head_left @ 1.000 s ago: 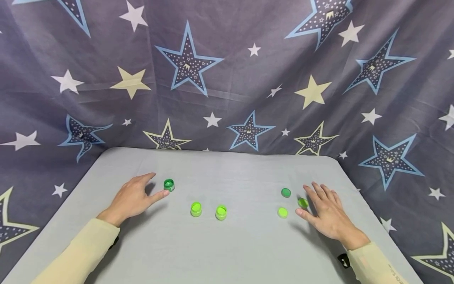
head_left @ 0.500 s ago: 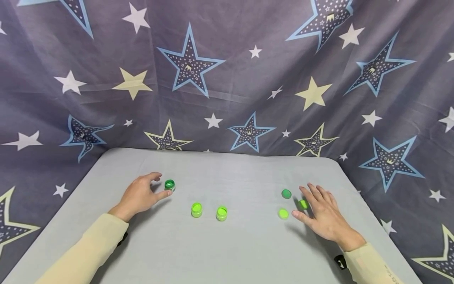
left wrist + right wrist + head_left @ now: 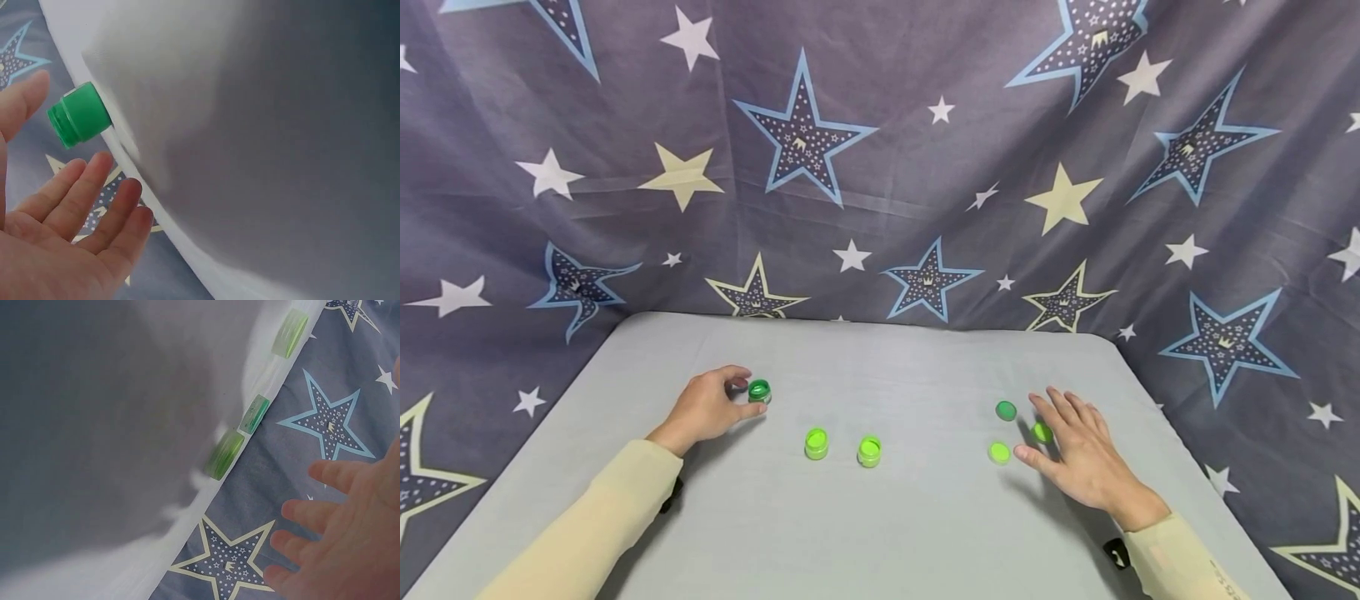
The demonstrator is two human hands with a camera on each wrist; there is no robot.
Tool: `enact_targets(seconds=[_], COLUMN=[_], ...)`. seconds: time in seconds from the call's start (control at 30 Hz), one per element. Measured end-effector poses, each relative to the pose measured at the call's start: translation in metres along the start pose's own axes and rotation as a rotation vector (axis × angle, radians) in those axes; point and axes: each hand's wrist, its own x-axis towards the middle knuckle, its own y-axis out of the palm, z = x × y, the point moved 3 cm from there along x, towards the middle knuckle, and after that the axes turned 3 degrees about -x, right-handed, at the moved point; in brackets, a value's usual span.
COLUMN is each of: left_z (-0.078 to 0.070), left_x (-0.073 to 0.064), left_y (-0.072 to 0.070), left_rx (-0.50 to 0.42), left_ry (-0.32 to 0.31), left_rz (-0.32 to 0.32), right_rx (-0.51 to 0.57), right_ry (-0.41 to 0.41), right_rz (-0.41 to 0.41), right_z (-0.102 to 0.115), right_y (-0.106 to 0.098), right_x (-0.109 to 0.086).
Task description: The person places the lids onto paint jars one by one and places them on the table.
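My left hand [image 3: 711, 406] is at a small open dark green paint jar [image 3: 760, 392], thumb on its near side and fingers beyond it. In the left wrist view the jar [image 3: 81, 115] stands between the thumb and the spread, slightly bent fingers, with gaps on both sides. My right hand [image 3: 1084, 458] hovers with loosely spread fingers beside three round lids and holds nothing. Closest to it is a green lid [image 3: 1042, 431], partly behind the index finger. A dark green lid [image 3: 1006, 410] and a bright lime lid [image 3: 999, 452] lie to its left.
Two open lime green paint jars, a left one [image 3: 816, 444] and a right one [image 3: 869, 452], stand mid-table. A grey cloth covers the table [image 3: 880, 533]. Behind it hangs a star-patterned curtain [image 3: 880, 208].
My left hand has moved right to the dark green jar, its fingers bending around the far side. The right hand has drifted slightly left over the lids. Jars and lids stay in place.
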Motion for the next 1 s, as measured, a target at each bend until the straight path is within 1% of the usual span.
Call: enact_targets(seconds=[0.23, 0.47, 1.0], left_z=[-0.002, -0.002, -0.003], left_x=[0.004, 0.009, 0.013], left_y=[0.005, 0.009, 0.010], left_rx=[-0.017, -0.010, 0.008], left_ry=[-0.023, -0.079, -0.182], left_rz=[0.027, 0.036, 0.059], right_rx=[-0.002, 0.008, 0.009], right_ry=[-0.008, -0.010, -0.011], right_rz=[0.002, 0.004, 0.016], right_z=[0.001, 0.003, 0.006], right_y=[0.002, 0.003, 0.007], right_x=[0.002, 0.003, 0.013])
